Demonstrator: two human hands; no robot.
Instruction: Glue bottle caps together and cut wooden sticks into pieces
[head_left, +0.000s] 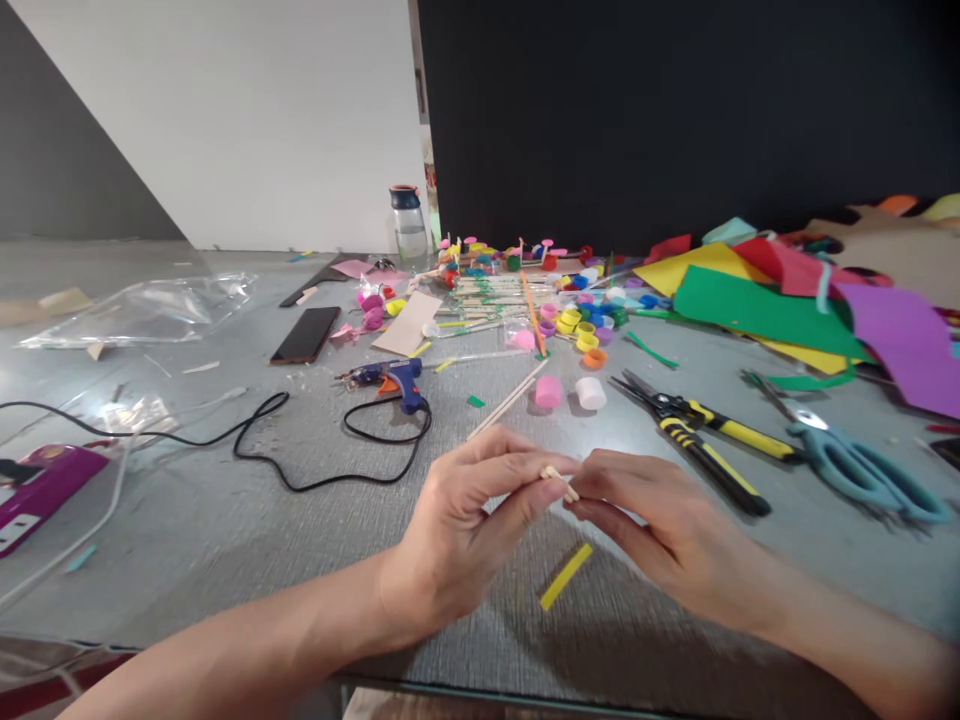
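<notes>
Between my two hands, over the front of the table, are short pale wooden sticks (561, 484) with their ends bunched together. My left hand (469, 520) pinches them between thumb and fingers. The fingertips of my right hand (660, 525) are closed on the other end. Just beyond my left hand run long thin wooden sticks (506, 400); their near ends disappear behind it, so I cannot tell if it touches them. A yellow paper strip (566, 577) lies flat below my hands. Past my fingers stand a pink bottle cap (548, 392) and a white bottle cap (591, 393).
To the right lie pliers (697, 430), blue-handled scissors (862, 460) and coloured sheets (765, 310). A blue glue gun (390, 378) with a looping black cord, a phone (306, 334) and a purple power strip (52, 485) are leftward. Caps, sticks and a bottle (408, 222) stand behind.
</notes>
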